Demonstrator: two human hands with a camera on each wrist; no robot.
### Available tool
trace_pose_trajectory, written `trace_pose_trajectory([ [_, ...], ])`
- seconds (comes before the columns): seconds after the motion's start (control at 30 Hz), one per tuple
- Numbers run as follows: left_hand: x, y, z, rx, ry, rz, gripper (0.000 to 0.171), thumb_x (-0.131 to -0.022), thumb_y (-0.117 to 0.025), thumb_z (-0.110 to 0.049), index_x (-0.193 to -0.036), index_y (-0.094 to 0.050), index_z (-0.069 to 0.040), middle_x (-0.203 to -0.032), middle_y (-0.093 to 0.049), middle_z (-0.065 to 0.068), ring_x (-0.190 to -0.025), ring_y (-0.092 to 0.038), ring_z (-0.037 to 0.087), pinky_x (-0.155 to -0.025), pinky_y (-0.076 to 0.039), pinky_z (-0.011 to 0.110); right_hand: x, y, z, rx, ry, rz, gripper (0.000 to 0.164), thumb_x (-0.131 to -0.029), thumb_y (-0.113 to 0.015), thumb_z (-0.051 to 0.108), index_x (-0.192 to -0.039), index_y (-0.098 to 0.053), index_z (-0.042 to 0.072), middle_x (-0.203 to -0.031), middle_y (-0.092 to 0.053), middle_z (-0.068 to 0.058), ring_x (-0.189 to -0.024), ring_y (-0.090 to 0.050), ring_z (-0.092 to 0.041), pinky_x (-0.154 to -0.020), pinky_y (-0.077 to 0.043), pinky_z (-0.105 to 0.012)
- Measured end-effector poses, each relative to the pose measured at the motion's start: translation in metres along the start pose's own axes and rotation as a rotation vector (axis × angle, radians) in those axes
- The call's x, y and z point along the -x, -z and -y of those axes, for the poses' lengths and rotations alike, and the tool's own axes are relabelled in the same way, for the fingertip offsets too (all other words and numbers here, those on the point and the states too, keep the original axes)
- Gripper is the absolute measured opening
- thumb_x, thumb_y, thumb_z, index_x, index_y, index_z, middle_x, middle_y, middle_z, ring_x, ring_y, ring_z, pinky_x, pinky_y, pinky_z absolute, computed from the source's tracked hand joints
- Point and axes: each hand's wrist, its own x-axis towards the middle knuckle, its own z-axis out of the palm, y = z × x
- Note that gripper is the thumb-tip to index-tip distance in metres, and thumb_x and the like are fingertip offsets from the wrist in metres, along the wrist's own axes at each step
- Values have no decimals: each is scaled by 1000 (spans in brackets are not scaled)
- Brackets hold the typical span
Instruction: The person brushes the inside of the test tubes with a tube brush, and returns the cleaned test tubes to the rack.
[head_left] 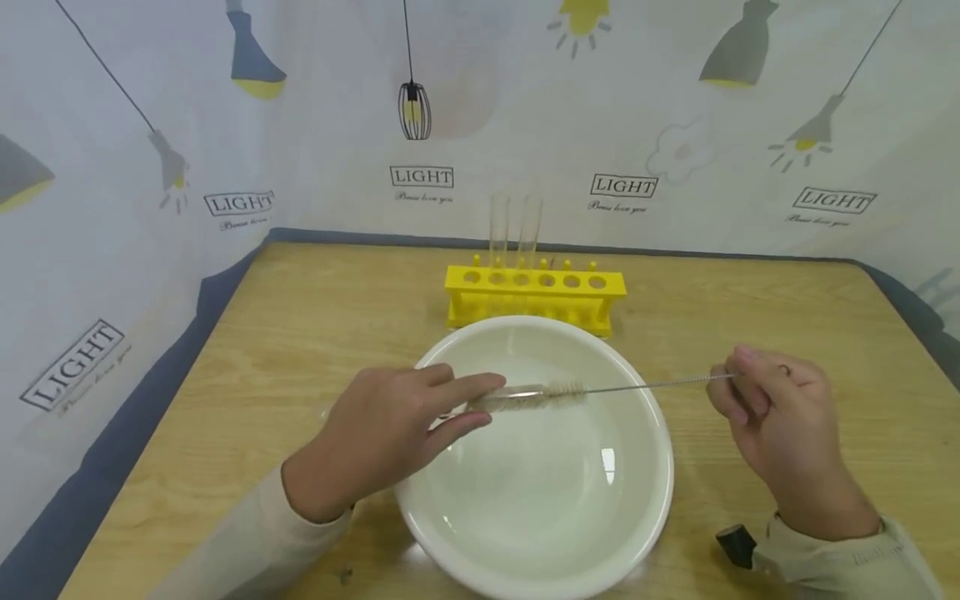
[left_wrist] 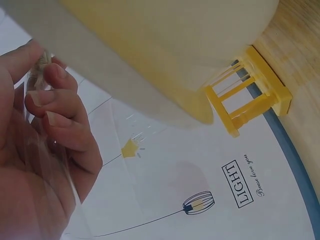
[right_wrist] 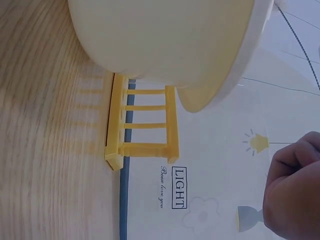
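Glass tube point(head_left: 521, 394), held by the left hand point(head_left: 390, 421) between fingers and thumb, is likely light, slippery and fragile, best gripped gently mid-length, while the right hand point(head_left: 787, 417) pinches the brush point(head_left: 566, 390) by its probably springy wire.

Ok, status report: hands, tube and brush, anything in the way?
Left hand holds test tube; right hand pinches brush wire. Bristles partly inside tube, above white bowl. No obstruction seen; yellow rack stands behind bowl.
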Motion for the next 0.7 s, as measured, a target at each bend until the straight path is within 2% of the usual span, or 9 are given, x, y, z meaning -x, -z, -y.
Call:
trace_pose_trajectory([
  [0.2, 1, 0, 1, -10, 10, -12, 29, -86, -61, -43, -113, -63, -33, -64, -54, -11, -44, -37, 1, -39, -20, 15, -1, 5, -1, 38, -4, -5, 46, -95, -10, -13, -53, -22, 4, -51, -22, -1, -47, -26, -16, -47, -18, -26],
  [0.43, 2, -1, 2, -20, 24, -6, 30, -85, -61, -44, -113, -62, -35, -61, -53, -10, -45, -38, 1, -39, -20, 15, 0, 13, 1, -14, -47, -11, 46, -95, -8, -11, -54, -21, 4, -52, -21, -1, -47, -24, -16, -47, -17, -26],
  [0.7, 0, 0, 5, -26, 31, -2, 30, -86, -59, -44, -115, -62, -34, -62, -54, -10, -44, -38, 1, -38, -19, 16, -2, 23, 2, 5, -80, -2, 46, -97, -7, -8, -55, -21, 5, -52, -21, -1, -48, -25, -17, -50, -18, -27],
])
